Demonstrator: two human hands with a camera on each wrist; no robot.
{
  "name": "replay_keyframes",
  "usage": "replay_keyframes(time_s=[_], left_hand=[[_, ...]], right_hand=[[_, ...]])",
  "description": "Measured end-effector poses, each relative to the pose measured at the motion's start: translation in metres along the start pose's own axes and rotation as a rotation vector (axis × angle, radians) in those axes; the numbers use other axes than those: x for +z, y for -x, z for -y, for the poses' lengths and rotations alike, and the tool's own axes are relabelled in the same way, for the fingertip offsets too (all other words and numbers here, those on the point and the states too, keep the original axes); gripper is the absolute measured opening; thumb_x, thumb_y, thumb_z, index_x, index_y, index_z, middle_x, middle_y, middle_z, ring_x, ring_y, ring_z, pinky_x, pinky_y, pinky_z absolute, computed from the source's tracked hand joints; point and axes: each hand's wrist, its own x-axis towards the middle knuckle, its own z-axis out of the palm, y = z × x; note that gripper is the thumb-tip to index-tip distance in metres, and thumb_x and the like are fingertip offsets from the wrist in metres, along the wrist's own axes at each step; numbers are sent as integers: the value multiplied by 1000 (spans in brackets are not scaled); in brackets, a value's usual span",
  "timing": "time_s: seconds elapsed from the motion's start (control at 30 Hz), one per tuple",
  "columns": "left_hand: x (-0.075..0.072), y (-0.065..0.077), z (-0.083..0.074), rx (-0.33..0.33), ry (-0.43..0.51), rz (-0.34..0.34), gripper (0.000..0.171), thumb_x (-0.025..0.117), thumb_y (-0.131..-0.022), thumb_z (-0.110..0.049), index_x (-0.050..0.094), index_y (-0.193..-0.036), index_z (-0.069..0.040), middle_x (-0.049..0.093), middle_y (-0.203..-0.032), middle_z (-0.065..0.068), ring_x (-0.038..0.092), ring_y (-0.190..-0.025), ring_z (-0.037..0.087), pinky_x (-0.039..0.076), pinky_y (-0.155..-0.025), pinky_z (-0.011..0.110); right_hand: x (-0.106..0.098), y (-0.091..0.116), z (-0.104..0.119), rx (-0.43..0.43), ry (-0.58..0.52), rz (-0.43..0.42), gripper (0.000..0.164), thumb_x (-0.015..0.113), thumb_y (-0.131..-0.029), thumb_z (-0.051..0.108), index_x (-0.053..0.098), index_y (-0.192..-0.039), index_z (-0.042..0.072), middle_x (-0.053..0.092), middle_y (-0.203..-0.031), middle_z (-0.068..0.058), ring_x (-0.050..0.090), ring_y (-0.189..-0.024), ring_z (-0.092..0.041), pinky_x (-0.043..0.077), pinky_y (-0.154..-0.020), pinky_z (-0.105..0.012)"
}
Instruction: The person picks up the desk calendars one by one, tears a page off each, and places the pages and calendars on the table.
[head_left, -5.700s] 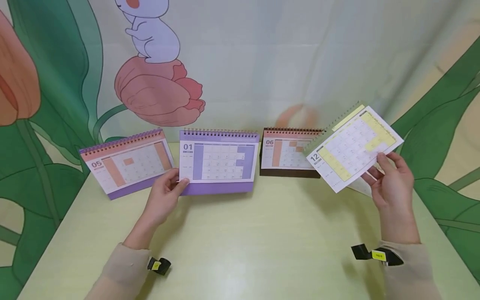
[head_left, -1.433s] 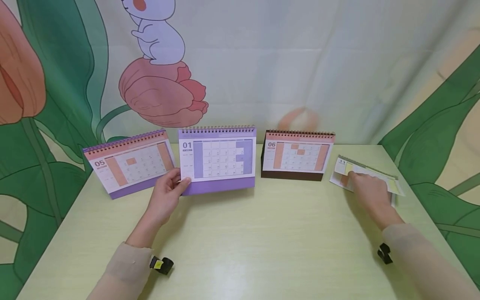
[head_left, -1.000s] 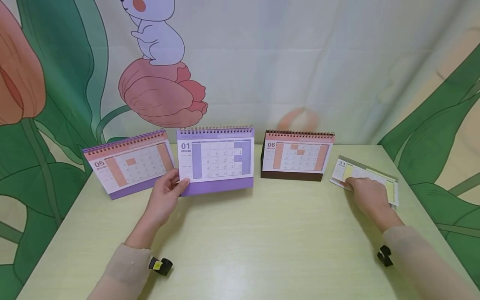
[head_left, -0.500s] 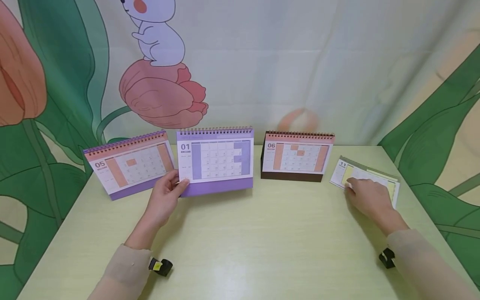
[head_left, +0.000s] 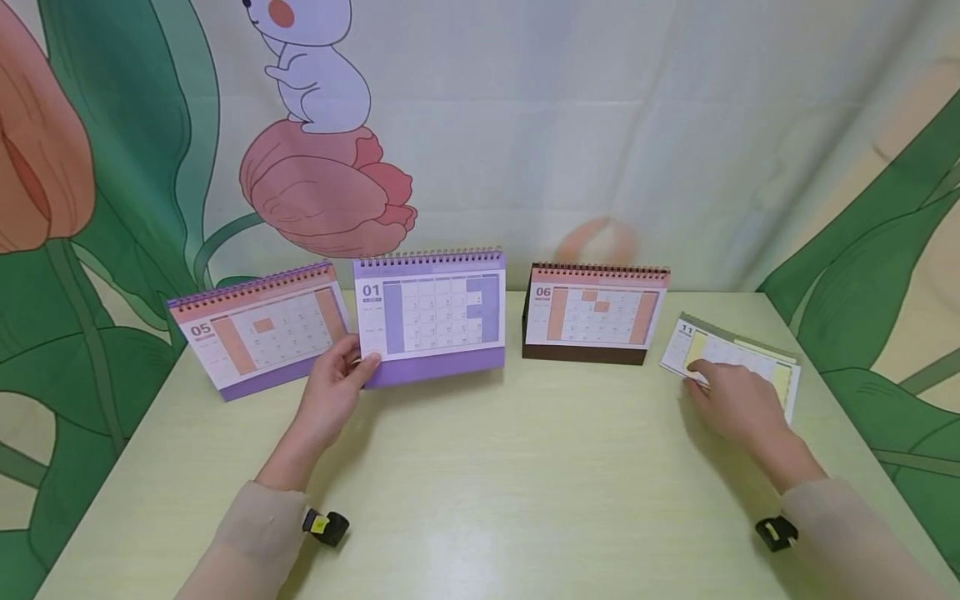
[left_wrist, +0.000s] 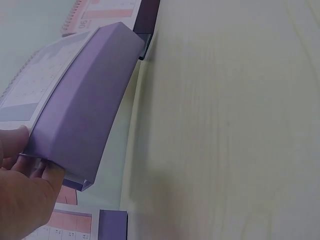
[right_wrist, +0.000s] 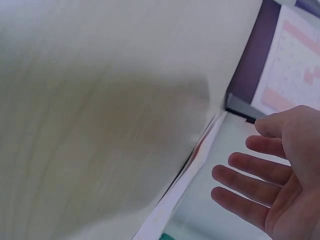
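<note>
My left hand [head_left: 330, 387] grips the lower left corner of a purple desk calendar [head_left: 431, 367], thumb in front and fingers behind. The calendar shows page 01 and is held slightly tilted; in the left wrist view its purple base [left_wrist: 92, 95] fills the space beside the hand. At the right, a yellow-green spiral calendar [head_left: 738, 342] showing page 11 lies low on the table. My right hand [head_left: 738, 400] is over its front left edge. In the right wrist view the fingers [right_wrist: 250, 187] are straight and spread, beside the white page edges [right_wrist: 175, 192].
A calendar with page 05 [head_left: 262, 333] leans at the left, behind the left hand. Another with page 06 [head_left: 596, 308] and a dark brown base stands between the purple and yellow-green ones. A printed curtain [head_left: 510, 125] hangs behind the table [head_left: 480, 500].
Earlier my right hand held the yellow-green calendar raised with page 12 showing; it now lies at the right showing 11. In the last second that hand drew slightly nearer. The purple calendar turned slightly.
</note>
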Motion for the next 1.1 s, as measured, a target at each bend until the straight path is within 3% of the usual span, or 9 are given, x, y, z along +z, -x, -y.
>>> replay_keyframes(time_s=[0.2, 0.4, 0.6, 0.93, 1.1], left_hand=[[3, -8, 1, 9, -29, -12, 35, 53, -102, -18, 53, -135, -7, 63, -128, 14, 58, -100, 12, 50, -79, 15], [7, -19, 3, 32, -22, -12, 35, 53, -102, -17, 52, -135, -5, 62, -128, 16, 59, -101, 10, 50, -80, 15], [11, -31, 6, 50, -23, 1, 33, 53, -102, -15, 53, -133, -4, 62, -129, 17, 59, -102, 11, 48, -83, 15], [14, -48, 11, 0, -21, -27, 31, 55, -101, -15, 57, -130, -4, 65, -123, 17, 59, -96, 10, 48, -81, 15], [13, -53, 12, -53, -59, -42, 32, 58, -100, -19, 60, -128, -5, 62, -122, 14, 53, -99, 16, 49, -82, 24]], right_hand=[[-7, 11, 15, -16, -17, -30, 30, 60, -96, 27, 68, -117, 6, 73, -105, -20, 69, -84, -39, 52, -60, -51], [-12, 18, 35, -56, -43, -41, 28, 62, -95, 26, 70, -113, 6, 74, -102, -18, 69, -76, -29, 53, -59, -45], [-13, 23, 51, -81, -76, -25, 29, 60, -96, 28, 71, -113, 7, 75, -105, -13, 72, -92, -32, 56, -71, -49], [-13, 29, 62, -123, -114, -59, 23, 62, -95, 25, 73, -107, 9, 76, -100, -8, 73, -86, -26, 57, -69, -44], [-12, 28, 63, -124, -135, -62, 25, 61, -96, 26, 72, -109, 8, 76, -99, -7, 73, -83, -23, 57, -66, -41]])
